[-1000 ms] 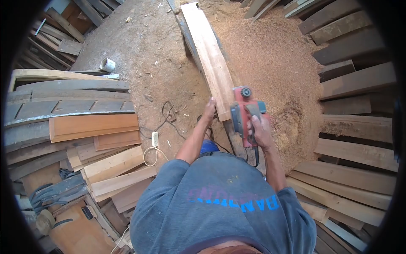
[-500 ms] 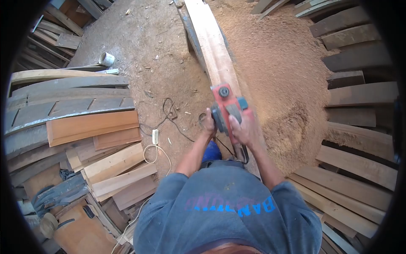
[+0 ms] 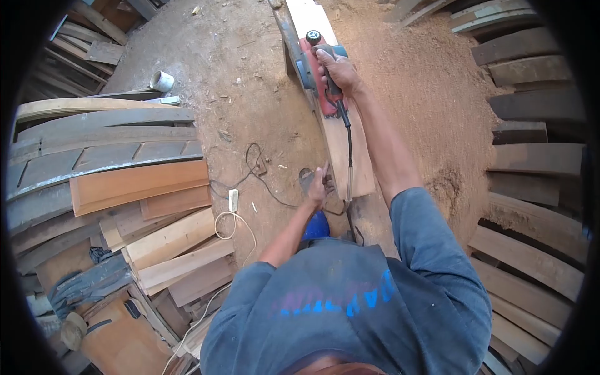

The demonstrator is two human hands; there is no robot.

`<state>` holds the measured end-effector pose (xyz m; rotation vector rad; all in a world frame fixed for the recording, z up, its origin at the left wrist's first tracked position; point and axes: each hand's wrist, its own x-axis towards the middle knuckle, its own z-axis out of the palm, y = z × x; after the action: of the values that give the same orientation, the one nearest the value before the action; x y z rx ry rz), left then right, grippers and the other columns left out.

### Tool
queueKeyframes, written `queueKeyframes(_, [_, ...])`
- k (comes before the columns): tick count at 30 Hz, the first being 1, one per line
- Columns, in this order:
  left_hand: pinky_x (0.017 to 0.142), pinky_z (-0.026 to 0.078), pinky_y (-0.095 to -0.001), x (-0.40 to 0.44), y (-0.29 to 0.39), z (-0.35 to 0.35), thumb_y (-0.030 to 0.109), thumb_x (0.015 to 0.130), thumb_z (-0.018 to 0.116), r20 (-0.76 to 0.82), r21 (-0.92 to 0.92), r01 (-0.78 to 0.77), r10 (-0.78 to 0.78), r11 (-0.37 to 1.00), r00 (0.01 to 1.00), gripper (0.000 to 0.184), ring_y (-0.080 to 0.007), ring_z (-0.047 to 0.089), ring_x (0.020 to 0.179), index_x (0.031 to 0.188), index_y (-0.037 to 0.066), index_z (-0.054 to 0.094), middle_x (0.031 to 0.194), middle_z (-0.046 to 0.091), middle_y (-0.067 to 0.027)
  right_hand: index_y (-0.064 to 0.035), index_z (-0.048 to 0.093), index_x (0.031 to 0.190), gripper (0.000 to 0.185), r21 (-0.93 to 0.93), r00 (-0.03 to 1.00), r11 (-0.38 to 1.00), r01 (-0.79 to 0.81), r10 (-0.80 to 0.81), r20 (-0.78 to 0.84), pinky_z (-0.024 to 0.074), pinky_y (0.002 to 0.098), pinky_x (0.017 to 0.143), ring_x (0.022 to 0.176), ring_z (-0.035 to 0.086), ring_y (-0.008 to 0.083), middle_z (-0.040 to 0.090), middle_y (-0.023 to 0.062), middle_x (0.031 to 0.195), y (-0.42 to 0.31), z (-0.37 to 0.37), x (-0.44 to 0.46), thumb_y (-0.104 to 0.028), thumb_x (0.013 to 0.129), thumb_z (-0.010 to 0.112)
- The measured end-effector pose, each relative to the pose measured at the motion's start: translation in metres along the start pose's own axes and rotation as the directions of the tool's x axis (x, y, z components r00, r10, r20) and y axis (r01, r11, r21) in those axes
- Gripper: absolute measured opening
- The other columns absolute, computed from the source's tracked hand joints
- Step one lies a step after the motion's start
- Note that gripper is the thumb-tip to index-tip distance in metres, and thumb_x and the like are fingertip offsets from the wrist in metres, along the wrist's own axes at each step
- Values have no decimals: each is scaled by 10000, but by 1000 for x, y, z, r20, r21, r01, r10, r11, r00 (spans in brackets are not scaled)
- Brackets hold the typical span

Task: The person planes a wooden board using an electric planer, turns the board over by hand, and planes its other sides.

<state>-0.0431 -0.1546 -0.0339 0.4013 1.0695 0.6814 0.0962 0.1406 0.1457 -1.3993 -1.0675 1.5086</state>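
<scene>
The red-bodied electric hand planer with a black front knob (image 3: pixel 314 67) sits on the upper face of the long, pale tan wooden plank (image 3: pixel 361 150), toward its far part. The planer's long axis runs nearly along the plank's, both pointing away from the person and leaning a little to the left at the far end. The right hand (image 3: pixel 340 69) is wrapped around the planer's rear handle, arm reaching well forward; the planer's body lies ahead of the wrist and to its left. The left hand (image 3: pixel 317 189) is nearer the plank's close end, just beside its left edge, fingers loosely spread and gripping nothing visible; whether it touches the edge, I cannot tell.

A thin black power cable (image 3: pixel 349 140) trails from the planer's rear over the plank toward the person. The plank rests on a narrow, dark wooden bench (image 3: pixel 291 39).

The 1 clear container is a white, round bucket (image 3: pixel 164 81), tipped over on the floor at the left, well apart from both hands; its contents cannot be made out.
</scene>
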Motion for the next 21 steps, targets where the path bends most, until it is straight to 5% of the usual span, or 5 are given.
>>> queueKeyframes(5, [912,483,-341,6,-12,-15,737,1021,282,92,-84,8,0,996,996,851,-174,625,967,1636,150,315,1263,658,-27,-91,683,1019,328,-25,1000,1000,-7,7,-23,468,250,522,597,565,68,603,-32,740,39,-4,-84,-407,1045,602])
queueKeyframes(11, [1013,510,-394,-7,-5,6,628,1078,224,49,-327,-115,138,938,989,761,-256,629,1182,1532,53,427,1331,643,-115,-66,624,989,257,-208,1000,978,11,-11,3,447,274,513,561,539,64,567,-26,665,95,-9,-297,-306,1050,553])
queueKeyframes(12, [1006,507,-389,4,-12,-2,637,1073,216,82,-310,-83,113,947,990,782,-251,635,1169,1549,44,398,1339,640,-126,41,631,1207,466,-219,992,968,-122,123,-6,535,409,814,880,671,239,682,158,889,104,-13,-335,-362,975,596])
queueKeyframes(15, [1046,487,-400,2,-13,-9,635,1071,172,33,-259,25,-17,966,999,837,-276,629,1200,1577,-16,316,1397,599,-198,49,621,1212,474,-204,995,974,-97,94,-26,535,423,819,923,682,291,688,189,957,134,-16,-416,-361,975,611])
queueKeyframes(21, [1113,457,-483,-13,-5,8,634,1074,198,79,-324,-87,119,942,990,787,-298,611,1250,1492,14,441,1377,611,-178,42,625,1114,426,-314,990,948,54,-91,-104,517,417,722,797,661,300,660,168,848,118,0,-372,-366,990,612])
